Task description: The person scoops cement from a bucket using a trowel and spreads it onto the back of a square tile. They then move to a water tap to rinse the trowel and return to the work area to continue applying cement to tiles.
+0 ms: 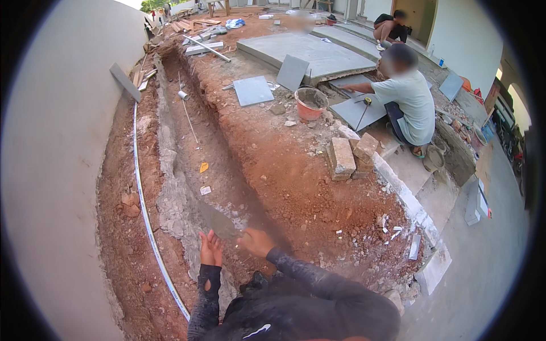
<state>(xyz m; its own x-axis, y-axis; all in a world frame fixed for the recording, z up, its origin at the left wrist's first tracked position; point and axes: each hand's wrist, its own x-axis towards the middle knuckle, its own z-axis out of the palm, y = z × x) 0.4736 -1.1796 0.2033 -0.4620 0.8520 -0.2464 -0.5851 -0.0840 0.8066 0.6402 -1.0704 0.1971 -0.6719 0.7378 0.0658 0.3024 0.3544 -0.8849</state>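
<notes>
My right hand is closed around the handle of a trowel. The trowel's grey, mortar-stained blade points up and to the left over the trench. Just below the blade is my left hand, its fingers stretched out and apart, with nothing seen in it. Whether its fingertips touch the blade is hard to tell. Beneath both hands runs a dirt trench with a rough concrete strip along its left side. A yellow leaf and a small white chip lie on the trench floor.
A long white pipe follows the left wall. Bricks and an orange bucket stand on the red soil to the right. A co-worker squats beside grey tiles; another person crouches farther back.
</notes>
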